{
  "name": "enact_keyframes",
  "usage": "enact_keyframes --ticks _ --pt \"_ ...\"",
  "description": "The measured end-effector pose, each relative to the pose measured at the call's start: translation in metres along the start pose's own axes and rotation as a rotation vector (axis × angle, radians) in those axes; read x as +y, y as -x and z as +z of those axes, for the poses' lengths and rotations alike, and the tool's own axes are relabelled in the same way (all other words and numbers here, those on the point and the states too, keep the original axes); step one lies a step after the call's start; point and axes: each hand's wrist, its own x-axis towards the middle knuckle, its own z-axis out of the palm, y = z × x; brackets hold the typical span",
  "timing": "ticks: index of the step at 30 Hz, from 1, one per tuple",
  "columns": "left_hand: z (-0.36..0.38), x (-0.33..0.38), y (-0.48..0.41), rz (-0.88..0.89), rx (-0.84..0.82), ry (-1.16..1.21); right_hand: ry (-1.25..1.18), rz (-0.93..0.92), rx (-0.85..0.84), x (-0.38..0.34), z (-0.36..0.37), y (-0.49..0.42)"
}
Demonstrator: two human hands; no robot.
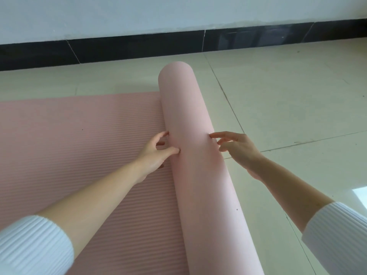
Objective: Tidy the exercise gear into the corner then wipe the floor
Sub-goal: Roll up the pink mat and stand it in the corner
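**Single head camera, angled down**

One wide-angle view from the person's head faces forward and down. The left hand [156, 153] and right hand [240, 151] sit near, mid-frame; the floor [297, 92] runs beyond them to the black skirting [139, 48] at top.

The mat [79, 135] is pink with fine ribbed stripes; its rolled part [190, 116] is plain pale pink. The floor tiles [288, 96] are cream, the skirting [139, 48] black, the sleeves [33, 247] white and ribbed.

One pink exercise mat [184, 100]; two hands, the left hand [156, 153] and the right hand [240, 149]; two white sleeves [33, 247]; one tiled floor [297, 96]; one black skirting strip [139, 48].
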Motion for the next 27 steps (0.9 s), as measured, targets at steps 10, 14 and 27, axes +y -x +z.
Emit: enact_keyframes --ticks 10,14,27 --pt "-0.056 -0.013 0.024 -0.022 0.068 -0.011 0.429 -0.144 0.111 -0.034 0.068 0.008" --pt "-0.077 -0.017 0.039 -0.119 -0.122 -0.085 0.450 -0.091 0.025 -0.050 0.097 0.015" --pt "-0.137 -0.045 0.058 0.065 0.241 -0.047 0.591 -0.101 -0.041 -0.094 0.150 0.017"
